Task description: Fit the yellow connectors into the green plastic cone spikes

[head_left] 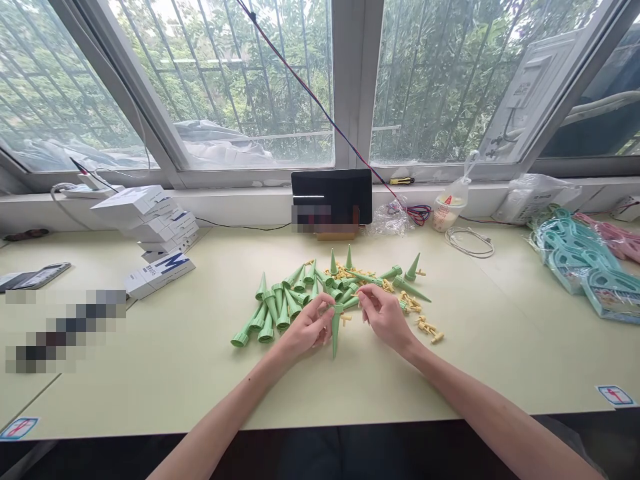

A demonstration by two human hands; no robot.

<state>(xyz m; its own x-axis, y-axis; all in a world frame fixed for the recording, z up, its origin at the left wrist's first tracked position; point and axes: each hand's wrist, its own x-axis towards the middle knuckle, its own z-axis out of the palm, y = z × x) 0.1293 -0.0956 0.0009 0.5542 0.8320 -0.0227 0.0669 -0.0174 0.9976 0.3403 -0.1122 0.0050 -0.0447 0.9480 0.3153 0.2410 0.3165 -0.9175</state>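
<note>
My left hand [313,323] is closed on a green watering spike [335,333], its wide cap up and its tip pointing toward me. A small yellow valve [345,319] sticks out from the side of that spike. To the right, my right hand [383,313] pinches a small yellow piece [355,295] between thumb and fingertips, a short way from the spike's cap. Beyond both hands lies a heap of green spikes [273,303], with more yellow valves [427,328] among them and on the right. Part of the heap is hidden behind my hands.
A dark tablet [333,193] stands at the back by the window. White boxes [150,220] are stacked on the left, near a phone [43,277]. A bagged cup [447,207], a white cable [470,243] and packs of teal hangers [575,253] lie on the right.
</note>
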